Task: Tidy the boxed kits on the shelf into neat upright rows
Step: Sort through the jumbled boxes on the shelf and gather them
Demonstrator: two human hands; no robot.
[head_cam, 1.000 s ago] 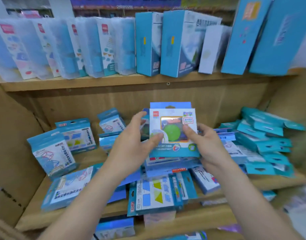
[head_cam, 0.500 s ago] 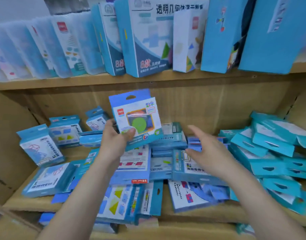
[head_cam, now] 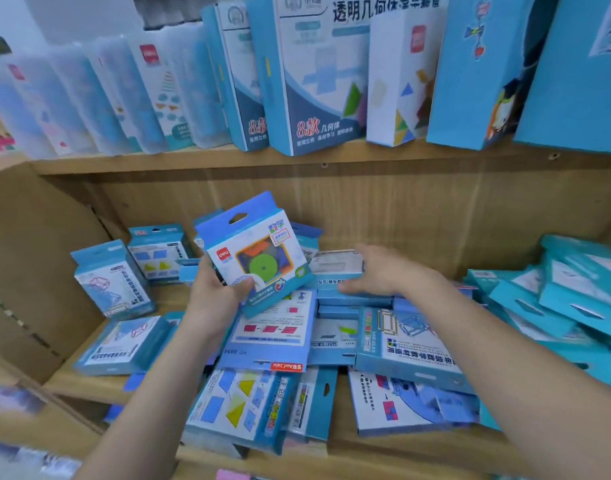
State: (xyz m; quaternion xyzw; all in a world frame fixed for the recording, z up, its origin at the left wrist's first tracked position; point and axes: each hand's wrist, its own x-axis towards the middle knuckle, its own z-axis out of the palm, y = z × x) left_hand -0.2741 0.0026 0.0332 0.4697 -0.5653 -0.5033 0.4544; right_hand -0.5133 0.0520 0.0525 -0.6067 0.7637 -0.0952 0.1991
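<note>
Hiding behind the kit (head_cam: 259, 258), the left grip's (head_cam: 217, 299) fingers are clasping it tilted, thumb in front, above the heap (head_cam: 272, 341) on the shelf (head_cam: 85, 384). The right grip (head_cam: 383, 271), released and straight-fingered, is touching a flat stack (head_cam: 335, 266) just beside it, fingertips blurring.

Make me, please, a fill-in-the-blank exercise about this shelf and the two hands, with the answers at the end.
1. The left hand holds a kit whose window shows a ____ disc.
2. The right hand lies on the middle stack of flat kits and holds ____.
3. The upright kits stand at the ____ end of the lower shelf.

Answers: green; nothing; left.
</note>
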